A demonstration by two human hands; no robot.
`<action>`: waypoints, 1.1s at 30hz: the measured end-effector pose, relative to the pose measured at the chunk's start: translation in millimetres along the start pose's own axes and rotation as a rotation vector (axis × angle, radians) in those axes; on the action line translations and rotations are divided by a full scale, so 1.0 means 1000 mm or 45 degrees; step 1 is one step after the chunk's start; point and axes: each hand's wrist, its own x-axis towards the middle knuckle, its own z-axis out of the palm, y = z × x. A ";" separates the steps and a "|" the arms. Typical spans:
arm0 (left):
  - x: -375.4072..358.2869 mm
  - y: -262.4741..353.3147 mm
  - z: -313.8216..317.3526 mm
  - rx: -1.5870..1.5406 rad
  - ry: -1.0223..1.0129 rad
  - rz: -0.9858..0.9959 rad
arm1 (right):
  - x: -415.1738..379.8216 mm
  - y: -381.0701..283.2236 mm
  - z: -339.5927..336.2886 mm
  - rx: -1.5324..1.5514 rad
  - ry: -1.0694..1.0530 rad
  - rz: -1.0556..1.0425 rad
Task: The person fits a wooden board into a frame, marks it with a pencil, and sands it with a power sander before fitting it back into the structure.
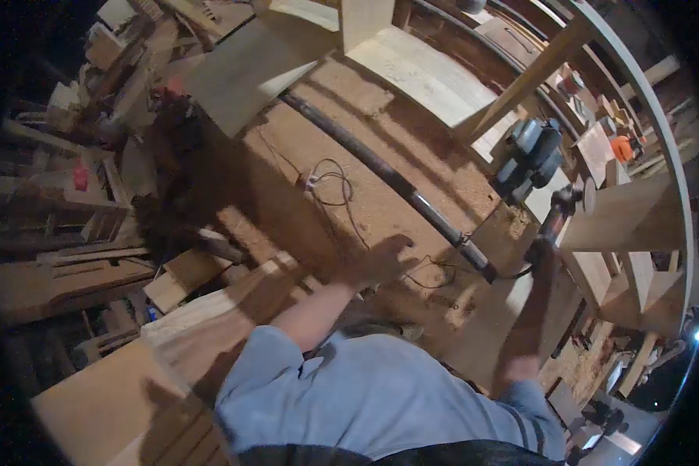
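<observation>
My right hand [542, 252] is wrapped round the body of an angle grinder [552, 224]. The grinder's round disc [589, 197] faces a wooden frame [625, 213] at the right, close to its upright board. A dark cord leaves the tool's rear, beside my wrist. Over the sawdust-covered floor, my left hand [384, 260] reaches forward with fingers apart and nothing in them. Below and ahead of it lies a loosely coiled cable [334, 185]. Between my two hands runs a long dark metal pipe [380, 167], ending near the grinder.
A power planer [533, 151] rests on boards beyond the grinder. The frame's long curved edge [668, 116] arcs along the right side. Planks [233, 311] lie at my left, with heaped offcuts [132, 62] farther off. An orange tool [624, 147] sits among scraps.
</observation>
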 end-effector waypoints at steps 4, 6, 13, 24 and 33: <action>0.006 0.102 0.025 -0.520 -0.371 0.400 | -0.153 -0.068 0.146 0.825 0.255 0.089; 0.010 0.105 0.077 -0.506 -0.541 0.366 | -0.162 -0.053 0.131 0.967 0.092 -0.015; -0.032 0.135 0.130 -0.884 -1.226 -0.068 | -0.251 -0.031 0.085 1.069 0.397 -0.230; -0.062 0.180 0.175 -0.559 -1.795 -0.171 | -0.356 -0.011 -0.008 1.116 0.984 -0.287; -0.107 0.185 0.270 -0.061 -1.395 -0.252 | -0.382 0.002 -0.085 1.118 1.084 -0.045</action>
